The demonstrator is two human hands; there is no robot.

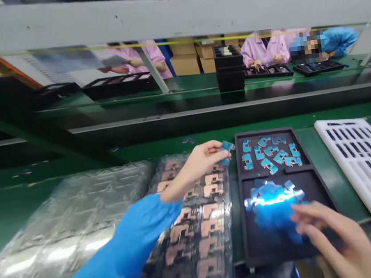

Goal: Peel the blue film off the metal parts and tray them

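My left hand (pixel 204 157), in a blue sleeve, is closed in a pinch on a small blue-filmed part (pixel 227 146). It is raised over the far end of a clear plastic blister tray (pixel 227 223) of copper-coloured flat parts, just left of a black two-compartment tray (pixel 246 221). Several blue-filmed parts (pixel 270 150) lie spread in that tray's far compartment. A pile of shiny blue film pieces (pixel 269 203) fills much of the near one. My right hand (pixel 330 229) hovers at the pile's right side with bent fingers; motion blur hides whether they grip anything.
Stacked clear blister trays (pixel 80 213) lie at left. At right is a white slotted tray (pixel 358 159) with dark strips. A grey rail (pixel 171 15) crosses above. Across the bench, co-workers in pink (pixel 266 51) and blue (pixel 340 41) sit behind black trays and a black bin stack (pixel 229 69).
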